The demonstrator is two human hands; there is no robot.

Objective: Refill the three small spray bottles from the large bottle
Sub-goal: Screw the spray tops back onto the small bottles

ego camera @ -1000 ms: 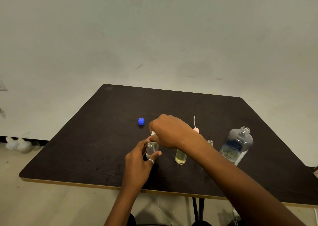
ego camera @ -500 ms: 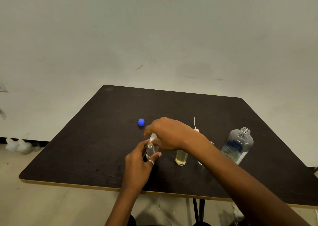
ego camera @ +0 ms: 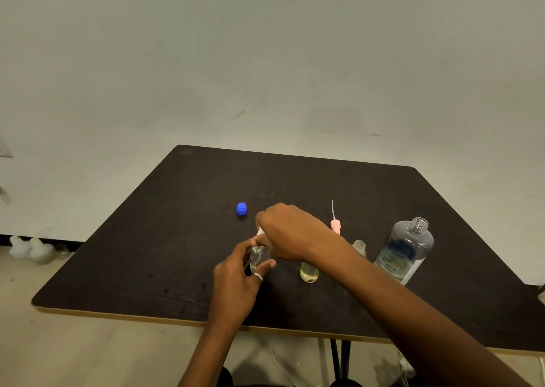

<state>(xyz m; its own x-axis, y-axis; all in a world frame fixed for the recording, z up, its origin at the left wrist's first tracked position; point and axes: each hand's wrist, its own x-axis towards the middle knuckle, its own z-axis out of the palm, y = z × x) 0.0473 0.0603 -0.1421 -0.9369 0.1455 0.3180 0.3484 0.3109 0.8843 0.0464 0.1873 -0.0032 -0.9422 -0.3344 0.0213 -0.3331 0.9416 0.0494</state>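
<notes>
Dark tabletop (ego camera: 177,239) fills the lower frame, pale wall behind.

Large bottle (ego camera: 405,249): clear, labelled, at roughly 3 o'clock from the working spot, mouth open, cap off. It looks tilted in this wide view; cannot say whether it truly leans.

Right hand (ego camera: 290,233): reaches across from 4 o'clock, fingers curled down over the white spray top (ego camera: 260,233) of the left small bottle (ego camera: 258,258). Grip closed on that top; the fingertips themselves are hidden.

Left hand (ego camera: 236,280): comes up from 6 o'clock, thumb and forefinger pinching the clear body of that same bottle, ring visible on one finger. Bottle stands on the tabletop, liquid inside.

Middle small bottle (ego camera: 309,273): yellowish liquid, upper part hidden by the right forearm. Third small bottle (ego camera: 359,246): open neck, just behind the forearm, close to the large bottle.

Pink spray top (ego camera: 335,224) with dip tube lies at 1 o'clock. Blue cap (ego camera: 241,209) sits at 11 o'clock, apart.

Judgement: step in hand is seating or twisting the spray top on the left bottle; direction cannot be read. To do it well, the left hand should keep the base flat and firm while the right hand turns squarely on the thread. The forearm passes close over two other bottles; a dropped elbow could tip them.
</notes>
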